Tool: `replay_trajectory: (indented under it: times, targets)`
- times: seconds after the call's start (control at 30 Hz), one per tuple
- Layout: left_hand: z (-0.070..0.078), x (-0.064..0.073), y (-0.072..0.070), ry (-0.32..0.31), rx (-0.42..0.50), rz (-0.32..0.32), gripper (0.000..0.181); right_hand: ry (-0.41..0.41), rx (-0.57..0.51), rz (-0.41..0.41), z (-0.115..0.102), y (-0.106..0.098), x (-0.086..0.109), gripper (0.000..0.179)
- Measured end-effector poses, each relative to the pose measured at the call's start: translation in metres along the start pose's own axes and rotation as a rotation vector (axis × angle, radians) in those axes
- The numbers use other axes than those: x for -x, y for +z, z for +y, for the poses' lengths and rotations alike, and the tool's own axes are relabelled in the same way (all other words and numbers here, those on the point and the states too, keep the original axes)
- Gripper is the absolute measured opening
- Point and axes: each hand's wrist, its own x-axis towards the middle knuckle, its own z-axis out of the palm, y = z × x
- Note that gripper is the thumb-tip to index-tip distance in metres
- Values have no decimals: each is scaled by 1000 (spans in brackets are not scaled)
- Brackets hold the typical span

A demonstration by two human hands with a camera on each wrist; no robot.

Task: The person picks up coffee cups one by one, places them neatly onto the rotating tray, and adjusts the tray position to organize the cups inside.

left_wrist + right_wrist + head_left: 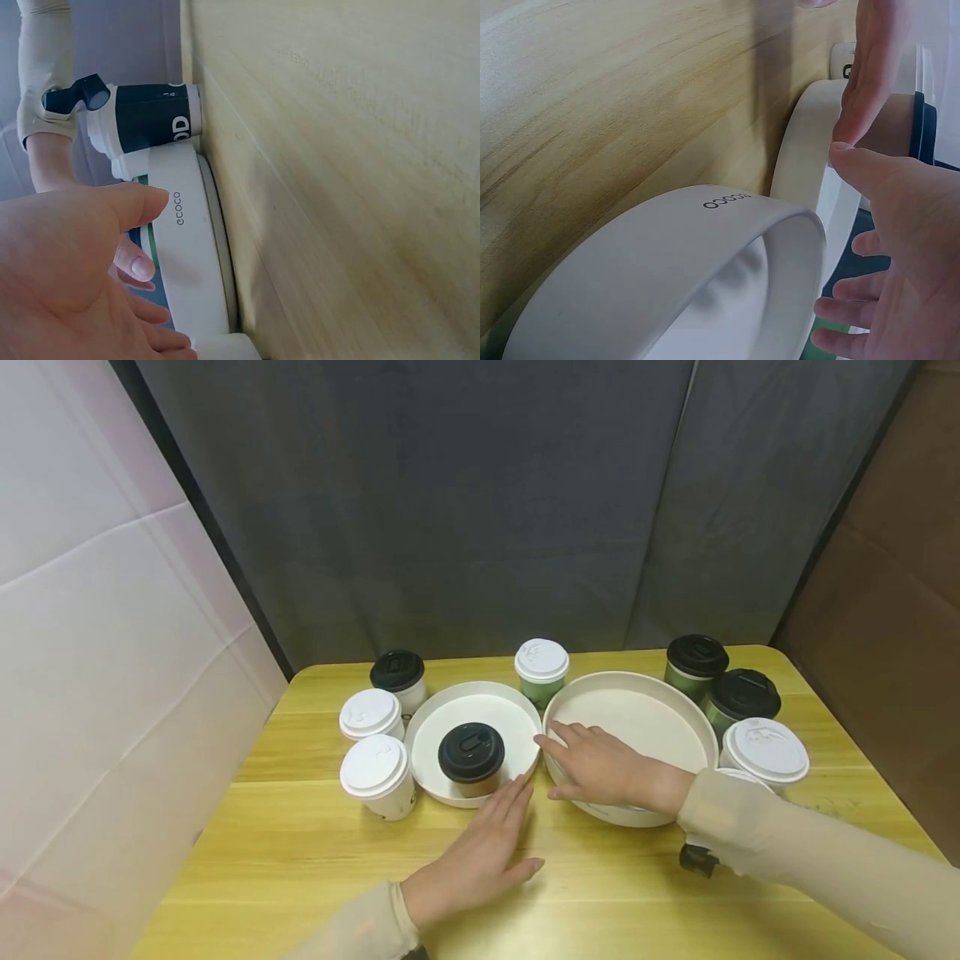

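Note:
Two round off-white trays sit side by side on a wooden table. In the left tray (480,700) stands a brown paper cup with a black lid (472,753). My left hand (480,856) reaches to this tray's front right edge, fingers straight and thumb apart. My right hand (600,766), its fingers spread, is over the left part of the right tray (641,710); whether it touches the rim cannot be told. The right wrist view shows the right hand (915,247) beside both tray walls, with the left hand (874,75) close to its thumb. Neither hand grips anything.
Left of the trays stand two white-lidded cups (375,766) and a black-lidded cup (397,671). A green cup with a white lid (542,662) is behind, between the trays. Several lidded cups, including a black-lidded green one (744,695), line the right. A dark curtain (450,510) hangs behind.

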Motion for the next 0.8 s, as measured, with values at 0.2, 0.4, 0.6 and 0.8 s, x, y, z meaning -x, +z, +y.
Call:
replay_trajectory:
  times: [0.2, 0.4, 0.6, 0.8]
  targets:
    - [-1, 3, -1, -26, 48, -24, 87, 8, -17, -11, -2, 0, -1, 79]
    - [-3, 9, -3, -54, 89, -26, 86, 16, -33, -27, -4, -1, -1, 79]
    - [-5, 16, -7, -72, 121, -40, 86, 13, -27, -20, -4, 0, -2, 79]
    - [-9, 24, -10, -70, 127, -35, 85, -2, -28, 0, -4, 3, -3, 80]
